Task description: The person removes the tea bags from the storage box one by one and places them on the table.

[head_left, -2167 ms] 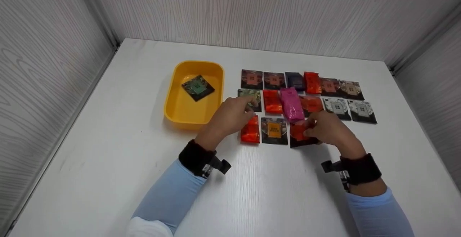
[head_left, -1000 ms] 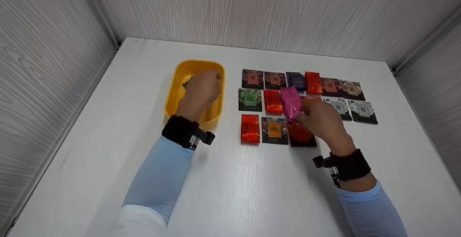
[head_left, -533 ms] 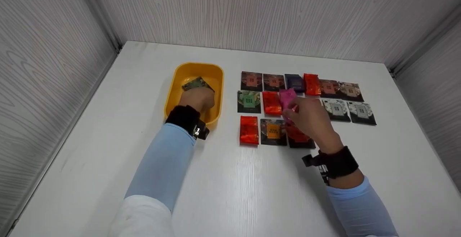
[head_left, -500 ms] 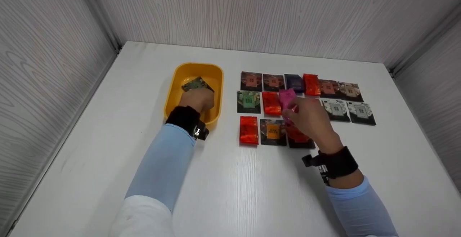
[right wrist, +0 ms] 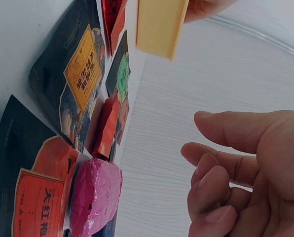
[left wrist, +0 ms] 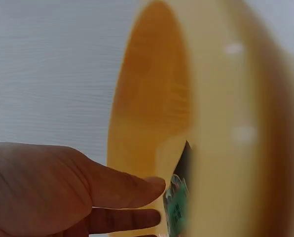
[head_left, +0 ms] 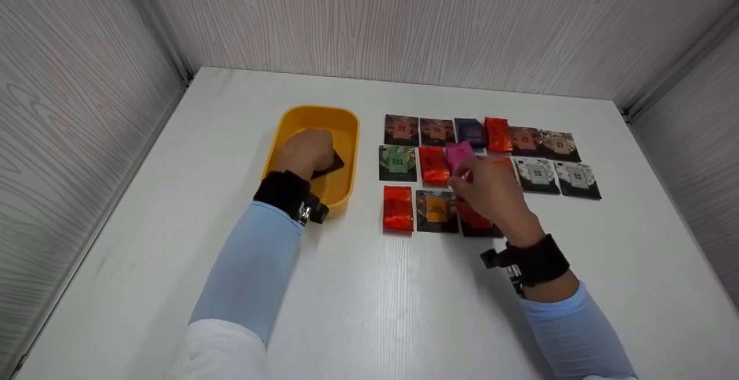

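My left hand (head_left: pixel 307 150) reaches into the yellow plastic bin (head_left: pixel 356 157), over a dark tea sachet with a green label (head_left: pixel 331 166). In the left wrist view the thumb and forefinger are nearly straight, their tips close to the sachet (left wrist: pixel 177 211); no grip on it shows. My right hand (head_left: pixel 491 189) hovers over the laid-out packets, near a shiny pink packet (head_left: pixel 459 156). In the right wrist view that hand (right wrist: pixel 245 168) holds nothing; thumb and forefinger stand apart, the other fingers loosely curled. The pink packet (right wrist: pixel 95 197) lies apart from it.
Tea sachets lie in three rows on the white table (head_left: pixel 358 305). Among them are red foil packets (head_left: pixel 398 209), a green-label sachet (head_left: pixel 397 162), an orange-label sachet (head_left: pixel 436 211) and white-label sachets (head_left: pixel 577 179). Wood-grained panels (head_left: pixel 375 22) enclose the back and sides.
My left hand has left the sachet rows for the bin and shifted over the sachet there. My right hand has moved up and left from the front-row red-label sachet towards the pink packet.
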A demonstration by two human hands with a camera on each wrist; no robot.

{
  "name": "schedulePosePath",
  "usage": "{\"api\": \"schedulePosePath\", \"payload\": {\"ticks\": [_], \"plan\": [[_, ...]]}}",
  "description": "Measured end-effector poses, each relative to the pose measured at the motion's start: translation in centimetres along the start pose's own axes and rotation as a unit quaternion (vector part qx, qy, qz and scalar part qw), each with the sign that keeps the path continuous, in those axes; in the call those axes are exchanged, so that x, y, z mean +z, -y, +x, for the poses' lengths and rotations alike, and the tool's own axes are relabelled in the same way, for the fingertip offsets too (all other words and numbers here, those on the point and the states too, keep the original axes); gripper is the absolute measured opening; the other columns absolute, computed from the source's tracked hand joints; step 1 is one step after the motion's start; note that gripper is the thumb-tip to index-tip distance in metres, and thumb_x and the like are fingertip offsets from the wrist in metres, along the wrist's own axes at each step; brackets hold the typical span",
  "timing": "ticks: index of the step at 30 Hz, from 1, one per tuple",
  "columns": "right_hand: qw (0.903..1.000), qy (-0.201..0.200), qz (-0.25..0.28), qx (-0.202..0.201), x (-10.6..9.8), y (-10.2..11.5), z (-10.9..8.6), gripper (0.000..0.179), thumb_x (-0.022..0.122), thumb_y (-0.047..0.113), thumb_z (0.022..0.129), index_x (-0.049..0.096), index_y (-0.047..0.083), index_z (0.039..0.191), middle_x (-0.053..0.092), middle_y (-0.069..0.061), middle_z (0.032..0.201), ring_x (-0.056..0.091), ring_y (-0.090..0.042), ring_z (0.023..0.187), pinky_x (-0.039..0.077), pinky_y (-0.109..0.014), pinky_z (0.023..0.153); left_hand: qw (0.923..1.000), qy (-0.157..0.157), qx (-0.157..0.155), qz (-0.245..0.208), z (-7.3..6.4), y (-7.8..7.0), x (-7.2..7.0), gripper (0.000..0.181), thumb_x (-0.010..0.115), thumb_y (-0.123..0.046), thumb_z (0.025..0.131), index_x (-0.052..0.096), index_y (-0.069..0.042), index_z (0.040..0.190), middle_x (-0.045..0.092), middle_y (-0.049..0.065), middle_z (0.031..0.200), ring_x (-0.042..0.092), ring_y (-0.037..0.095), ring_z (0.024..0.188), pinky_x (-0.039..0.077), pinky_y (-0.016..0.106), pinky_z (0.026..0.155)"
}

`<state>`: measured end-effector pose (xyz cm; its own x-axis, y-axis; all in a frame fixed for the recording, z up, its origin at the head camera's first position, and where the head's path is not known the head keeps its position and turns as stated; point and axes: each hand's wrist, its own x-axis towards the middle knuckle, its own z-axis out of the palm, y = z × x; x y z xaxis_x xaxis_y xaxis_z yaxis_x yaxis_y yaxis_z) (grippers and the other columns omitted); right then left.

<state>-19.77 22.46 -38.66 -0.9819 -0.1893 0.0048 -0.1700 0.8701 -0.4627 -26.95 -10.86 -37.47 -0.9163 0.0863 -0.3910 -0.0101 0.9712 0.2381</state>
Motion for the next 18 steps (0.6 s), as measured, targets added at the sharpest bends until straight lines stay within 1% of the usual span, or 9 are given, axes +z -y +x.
{"api": "schedulePosePath", "payload": {"ticks": [1, 3, 7, 9, 11, 13, 15, 16, 18], "plan": [[1.0000, 0.001, -0.001, 0.003, 0.0, 0.0, 0.0, 0.014, 0.071, 0.025, 0.102, 0.072, 0.011, 0.104, 0.056, -0.004, 0.067, 0.050, -0.023, 0.059, 0.037, -0.034, 0.053, 0.9999, -0.010, 0.005, 0.007, 0.2, 0.2, 0.1, 0.017, 0.066, -0.016, 0.098, 0.074, -0.002, 0.095, 0.055, 0.007, 0.078, 0.055, 0.025, 0.074, 0.044, 0.031, 0.063], [1.0000, 0.006, -0.003, 0.007, 0.1, 0.0, 0.0, 0.016, 0.071, 0.026, 0.102, 0.072, 0.011, 0.105, 0.056, -0.004, 0.067, 0.050, -0.023, 0.059, 0.037, -0.034, 0.053, 0.9995, -0.017, 0.010, 0.025, 0.5, 0.6, 0.4, 0.013, 0.065, -0.012, 0.097, 0.073, -0.002, 0.094, 0.058, 0.010, 0.085, 0.054, 0.027, 0.079, 0.044, 0.033, 0.067], [0.9999, 0.012, -0.007, 0.003, 0.3, 0.0, 0.0, 0.019, 0.070, 0.028, 0.103, 0.072, 0.010, 0.109, 0.054, -0.003, 0.066, 0.048, -0.021, 0.058, 0.034, -0.034, 0.053, 0.9995, 0.002, -0.004, 0.030, 0.9, 1.1, 1.0, 0.014, 0.064, -0.009, 0.095, 0.074, -0.002, 0.101, 0.065, 0.013, 0.098, 0.055, 0.029, 0.086, 0.047, 0.036, 0.073], [0.9999, 0.011, -0.005, -0.005, 0.4, 0.0, -0.1, 0.021, 0.069, 0.029, 0.103, 0.072, 0.009, 0.110, 0.054, -0.003, 0.065, 0.047, -0.021, 0.056, 0.033, -0.033, 0.052, 0.9997, -0.007, -0.011, 0.019, 1.1, 1.2, 1.1, 0.020, 0.066, -0.010, 0.094, 0.072, 0.002, 0.109, 0.067, 0.017, 0.105, 0.058, 0.031, 0.090, 0.052, 0.039, 0.077], [0.9999, 0.007, -0.003, -0.011, 0.4, -0.1, -0.1, 0.020, 0.070, 0.028, 0.103, 0.073, 0.009, 0.109, 0.053, -0.002, 0.065, 0.047, -0.020, 0.056, 0.033, -0.033, 0.051, 0.9993, -0.028, -0.008, 0.023, 1.3, 1.2, 1.2, 0.036, 0.072, -0.014, 0.094, 0.065, 0.007, 0.123, 0.065, 0.025, 0.117, 0.060, 0.035, 0.099, 0.055, 0.043, 0.088], [0.9999, 0.005, -0.003, -0.014, 0.4, -0.1, -0.1, 0.021, 0.070, 0.028, 0.102, 0.073, 0.008, 0.109, 0.052, -0.002, 0.065, 0.047, -0.020, 0.055, 0.033, -0.033, 0.051, 0.9976, -0.063, -0.004, 0.030, 1.5, 1.1, 1.4, 0.059, 0.079, -0.017, 0.091, 0.054, 0.012, 0.136, 0.059, 0.033, 0.129, 0.060, 0.042, 0.109, 0.055, 0.049, 0.097], [0.9999, 0.007, -0.003, -0.012, 0.4, -0.1, 0.0, 0.021, 0.071, 0.028, 0.102, 0.073, 0.008, 0.109, 0.053, -0.002, 0.065, 0.047, -0.020, 0.055, 0.034, -0.033, 0.051, 0.9941, -0.101, 0.001, 0.038, 1.7, 1.0, 1.4, 0.074, 0.081, -0.019, 0.090, 0.042, 0.014, 0.144, 0.051, 0.039, 0.136, 0.060, 0.046, 0.115, 0.055, 0.053, 0.100], [0.9999, 0.008, -0.004, -0.011, 0.4, -0.1, 0.0, 0.021, 0.070, 0.028, 0.102, 0.073, 0.009, 0.109, 0.054, -0.002, 0.065, 0.047, -0.020, 0.055, 0.034, -0.033, 0.051, 0.9923, -0.119, 0.002, 0.035, 1.8, 1.0, 1.5, 0.076, 0.080, -0.020, 0.092, 0.040, 0.014, 0.146, 0.048, 0.040, 0.138, 0.061, 0.047, 0.115, 0.056, 0.053, 0.100], [0.9999, 0.011, -0.005, -0.006, 0.4, -0.1, 0.1, 0.020, 0.070, 0.028, 0.103, 0.073, 0.009, 0.109, 0.056, -0.003, 0.066, 0.048, -0.020, 0.056, 0.034, -0.033, 0.051, 0.9889, -0.145, 0.008, 0.029, 2.1, 0.9, 1.4, 0.069, 0.072, -0.017, 0.097, 0.038, 0.013, 0.148, 0.046, 0.042, 0.140, 0.064, 0.046, 0.111, 0.060, 0.051, 0.093]]}}
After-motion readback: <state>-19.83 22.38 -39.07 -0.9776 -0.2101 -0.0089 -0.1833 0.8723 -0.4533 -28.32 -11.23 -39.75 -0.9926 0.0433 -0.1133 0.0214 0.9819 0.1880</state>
